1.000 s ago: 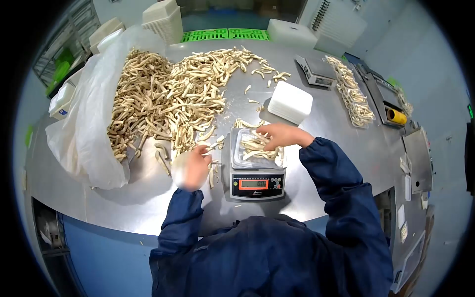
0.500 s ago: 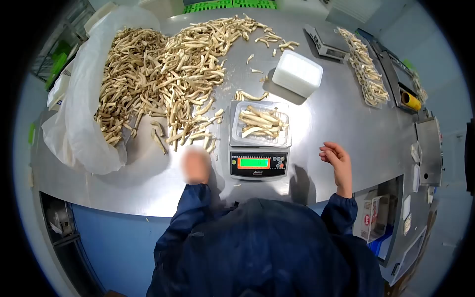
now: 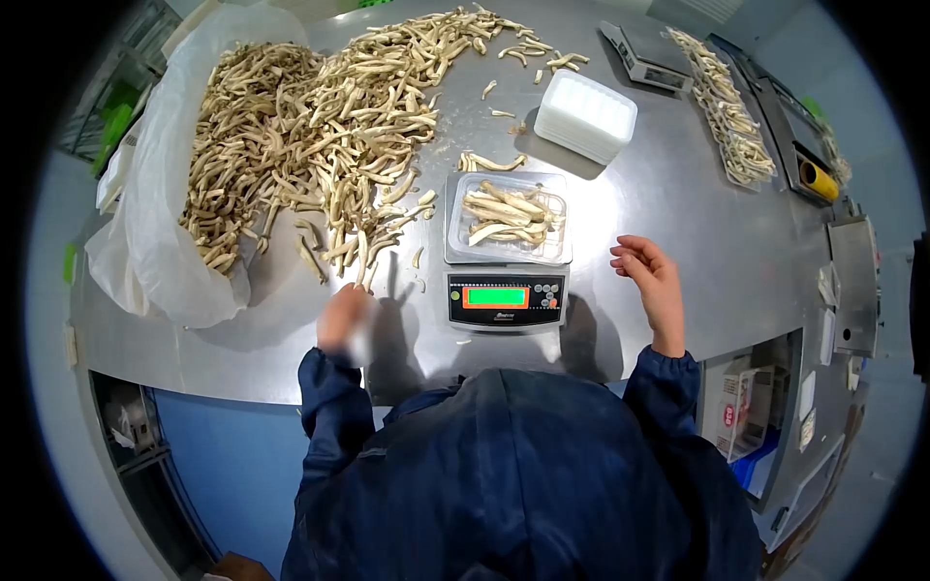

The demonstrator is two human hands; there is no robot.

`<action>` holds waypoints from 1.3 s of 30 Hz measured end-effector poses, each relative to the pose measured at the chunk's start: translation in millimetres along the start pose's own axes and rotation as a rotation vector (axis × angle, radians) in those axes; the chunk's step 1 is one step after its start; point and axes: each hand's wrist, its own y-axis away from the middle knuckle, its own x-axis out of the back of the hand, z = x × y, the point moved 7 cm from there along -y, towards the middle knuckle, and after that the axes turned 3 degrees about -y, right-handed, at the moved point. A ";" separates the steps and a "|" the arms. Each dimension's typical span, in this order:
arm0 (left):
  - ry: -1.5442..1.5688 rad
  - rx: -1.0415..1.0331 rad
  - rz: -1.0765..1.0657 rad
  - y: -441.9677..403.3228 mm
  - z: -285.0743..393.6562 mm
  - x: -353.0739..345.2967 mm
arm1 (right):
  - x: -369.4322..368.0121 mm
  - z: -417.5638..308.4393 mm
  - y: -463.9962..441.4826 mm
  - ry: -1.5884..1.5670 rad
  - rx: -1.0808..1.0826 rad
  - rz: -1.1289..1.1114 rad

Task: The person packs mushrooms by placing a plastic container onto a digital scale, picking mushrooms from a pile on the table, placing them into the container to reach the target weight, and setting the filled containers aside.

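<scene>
A large heap of long, pale mushrooms (image 3: 291,145) spreads over the steel table at the left. At its near edge, my left hand (image 3: 341,318), partly blurred, has its fingertips closed on the lower end of a mushroom (image 3: 361,257). A digital scale (image 3: 505,298) with a lit green display stands in front of me. On its pan lies a clear plastic tray (image 3: 557,254) with several mushrooms (image 3: 506,213) in it. To the right of the scale, my right hand (image 3: 651,279) hovers with loosely bent fingers and holds nothing.
A stack of white plastic trays (image 3: 585,118) stands behind the scale. Filled mushroom trays (image 3: 722,107) line the right side, near a second scale (image 3: 647,58). A plastic bag (image 3: 155,213) lies under and beside the heap. Stray mushrooms (image 3: 491,162) lie behind the pan.
My left hand has moved left and its fingertips now meet a mushroom at the heap's edge. My right hand has shifted slightly, still beside the scale. The whole view has tilted a little.
</scene>
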 end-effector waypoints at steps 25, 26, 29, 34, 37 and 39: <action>-0.227 -0.816 -0.163 58.0 243.0 -41.5 | -70.1 1.1 52.1 0.068 -0.054 -0.420; -0.245 -0.790 -0.206 64.9 234.5 -46.4 | -84.1 3.5 60.7 0.128 -0.085 -0.523; -0.308 -0.750 -0.295 80.9 209.3 -59.3 | -112.3 7.9 78.7 0.335 -0.072 -0.675; -0.244 -0.740 -0.299 91.9 203.9 -60.5 | -121.0 21.5 87.1 0.356 -0.155 -0.730; -0.201 -0.717 -0.230 85.7 216.1 -48.1 | -112.3 6.0 71.9 0.374 -0.072 -0.672; -0.147 -0.655 -0.157 80.7 215.3 -38.3 | -105.0 -12.9 57.6 0.416 -0.002 -0.590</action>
